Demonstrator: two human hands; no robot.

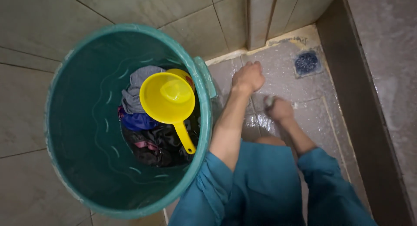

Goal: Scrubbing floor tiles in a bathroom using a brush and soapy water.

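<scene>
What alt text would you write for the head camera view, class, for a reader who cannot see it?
A person's left hand and right hand, both closed into fists, reach down to a wet tiled floor near a drain. Beside them stands a green bucket holding soaked clothes and a yellow dipper.

A small pale lump, blurred and partly hidden (269, 101), sits in the closed fingers of the right hand (280, 110), low over the wet grey tiled floor (312, 106). It lies just right of the fisted left hand (248, 76), right of the big green plastic bucket (61, 134), and down-left of the round blue floor drain (307, 63). Its kind cannot be told.
</scene>
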